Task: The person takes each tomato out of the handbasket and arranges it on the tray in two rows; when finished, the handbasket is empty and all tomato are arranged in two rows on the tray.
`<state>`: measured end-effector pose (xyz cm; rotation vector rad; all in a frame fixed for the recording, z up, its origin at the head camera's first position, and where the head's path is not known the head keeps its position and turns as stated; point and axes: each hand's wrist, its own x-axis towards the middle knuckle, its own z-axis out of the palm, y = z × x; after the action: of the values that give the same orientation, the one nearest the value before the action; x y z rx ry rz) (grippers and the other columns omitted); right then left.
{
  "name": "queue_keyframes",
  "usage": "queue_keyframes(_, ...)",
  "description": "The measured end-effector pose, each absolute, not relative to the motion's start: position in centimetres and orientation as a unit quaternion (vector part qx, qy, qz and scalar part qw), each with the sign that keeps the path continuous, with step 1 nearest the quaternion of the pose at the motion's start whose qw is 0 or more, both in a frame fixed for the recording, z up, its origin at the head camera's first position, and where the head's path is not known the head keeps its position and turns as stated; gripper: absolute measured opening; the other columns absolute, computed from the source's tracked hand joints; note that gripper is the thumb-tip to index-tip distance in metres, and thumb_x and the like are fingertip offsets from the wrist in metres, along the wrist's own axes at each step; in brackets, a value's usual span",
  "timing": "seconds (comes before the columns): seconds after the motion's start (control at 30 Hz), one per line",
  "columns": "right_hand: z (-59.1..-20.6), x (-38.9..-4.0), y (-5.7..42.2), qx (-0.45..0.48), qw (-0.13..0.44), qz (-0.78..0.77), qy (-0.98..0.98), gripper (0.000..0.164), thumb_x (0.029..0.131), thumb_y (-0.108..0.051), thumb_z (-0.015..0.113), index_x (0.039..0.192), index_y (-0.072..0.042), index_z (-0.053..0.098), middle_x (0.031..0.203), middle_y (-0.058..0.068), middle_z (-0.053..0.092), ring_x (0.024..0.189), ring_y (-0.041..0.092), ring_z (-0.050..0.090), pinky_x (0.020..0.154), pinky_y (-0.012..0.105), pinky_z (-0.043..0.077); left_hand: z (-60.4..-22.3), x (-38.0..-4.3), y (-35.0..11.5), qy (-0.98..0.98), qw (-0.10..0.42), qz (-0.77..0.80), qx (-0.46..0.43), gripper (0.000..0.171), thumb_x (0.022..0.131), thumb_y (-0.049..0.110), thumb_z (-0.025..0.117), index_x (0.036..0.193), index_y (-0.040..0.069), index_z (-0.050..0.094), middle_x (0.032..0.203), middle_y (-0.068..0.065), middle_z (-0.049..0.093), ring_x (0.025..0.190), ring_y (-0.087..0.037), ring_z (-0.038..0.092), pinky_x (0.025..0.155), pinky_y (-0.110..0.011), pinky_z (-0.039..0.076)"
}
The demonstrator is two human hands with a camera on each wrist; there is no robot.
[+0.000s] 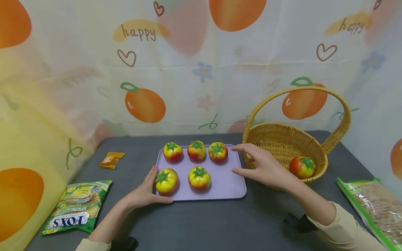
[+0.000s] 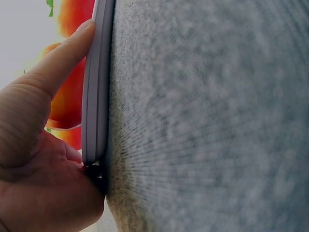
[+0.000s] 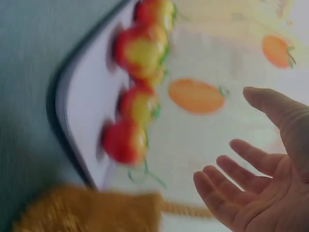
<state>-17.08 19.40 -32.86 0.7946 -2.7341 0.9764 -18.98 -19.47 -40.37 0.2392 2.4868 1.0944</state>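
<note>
My left hand (image 1: pixel 143 191) rests against the near left corner of a lilac tray (image 1: pixel 226 191), thumb along its front edge and fingers along its left side. In the left wrist view, the thumb (image 2: pixel 58 63) lies straight against the tray's rim (image 2: pixel 96 96). On the tray stand red-and-yellow tomatoes with green leafy tops, three in the back row, including one tomato (image 1: pixel 218 153) at the right, and two in front. My right hand (image 1: pixel 267 167) hovers over the tray's right side, fingers spread apart, holding nothing. One tomato (image 1: pixel 302 167) sits inside the wicker basket (image 1: pixel 282 134).
The basket's tall handle (image 1: pixel 345 118) arches over it. A green Fox's candy bag (image 1: pixel 76 205) and a small orange packet (image 1: pixel 111 160) lie at left. A clear, green-edged bag (image 1: pixel 373 205) lies at right. A fruit-printed cloth (image 1: pixel 182 87) hangs behind the dark table (image 1: pixel 201 226).
</note>
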Motion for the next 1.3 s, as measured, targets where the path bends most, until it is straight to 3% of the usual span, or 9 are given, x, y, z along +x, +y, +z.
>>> queue_keyframes(0.2, -31.4, -16.7, 23.8, 0.235, 0.089, 0.281, -0.926, 0.050, 0.087, -0.034, 0.074, 0.130, -0.015, 0.059, 0.128, 0.006, 0.059, 0.116, 0.029, 0.057, 0.089, 0.050, 0.050, -40.3, -19.2, -20.1, 0.893, 0.209, 0.388, 0.085, 0.132, 0.071, 0.040, 0.086, 0.154, 0.001, -0.010, 0.158, -0.025, -0.016, 0.142, -0.049, -0.003, 0.108, -0.069, 0.003)
queue_keyframes(0.43, -30.8, -17.0, 28.4, 0.208, 0.052, 0.200, -0.956, 0.050, 0.091, -0.034, 0.070, 0.130, -0.004, 0.058, 0.127, 0.018, 0.057, 0.118, 0.038, 0.052, 0.092, 0.058, 0.042, -40.1, -19.1, -20.3, 0.892, 0.213, 0.388, 0.090, 0.132, 0.072, 0.040, 0.085, 0.154, 0.002, -0.011, 0.158, -0.026, -0.016, 0.142, -0.050, -0.003, 0.107, -0.070, 0.004)
queue_keyframes(0.63, -32.0, -17.5, 30.8, 0.190, -0.010, 0.150, -0.970, 0.056, 0.086, -0.030, 0.075, 0.127, 0.005, 0.058, 0.124, 0.026, 0.056, 0.112, 0.043, 0.053, 0.086, 0.056, 0.046, -40.2, -18.9, -20.8, 0.893, 0.210, 0.386, 0.101, 0.132, 0.072, 0.040, 0.085, 0.153, -0.001, -0.011, 0.157, -0.028, -0.017, 0.141, -0.052, -0.005, 0.106, -0.072, 0.003)
queue_keyframes(0.83, -33.5, -18.1, 32.0, 0.174, -0.068, 0.155, -0.970, 0.062, 0.082, -0.029, 0.077, 0.129, 0.006, 0.055, 0.128, 0.031, 0.051, 0.112, 0.046, 0.052, 0.080, 0.053, 0.048, -39.9, -18.8, -21.5, 0.897, 0.211, 0.374, 0.104, 0.132, 0.072, 0.041, 0.085, 0.152, -0.002, -0.012, 0.156, -0.030, -0.017, 0.139, -0.055, -0.003, 0.104, -0.073, 0.005)
queue_keyframes(1.17, -33.6, -18.7, 33.3, 0.169, -0.094, 0.124, -0.973, 0.068, 0.077, -0.031, 0.078, 0.129, 0.007, 0.055, 0.126, 0.032, 0.053, 0.114, 0.049, 0.050, 0.083, 0.056, 0.047, -40.5, -19.4, -21.0, 0.895, 0.207, 0.377, 0.119, 0.131, 0.074, 0.041, 0.083, 0.152, -0.003, -0.012, 0.155, -0.031, -0.016, 0.138, -0.055, -0.002, 0.103, -0.074, 0.006)
queue_keyframes(1.3, -33.4, -18.6, 34.3, 0.174, -0.095, 0.109, -0.974, 0.067, 0.076, -0.029, 0.078, 0.126, 0.009, 0.056, 0.118, 0.029, 0.058, 0.104, 0.043, 0.056, 0.078, 0.050, 0.049, -41.1, -19.3, -19.8, 0.890, 0.203, 0.389, 0.123, 0.133, 0.072, 0.041, 0.085, 0.152, -0.003, -0.011, 0.156, -0.030, -0.016, 0.140, -0.054, -0.003, 0.105, -0.073, 0.005)
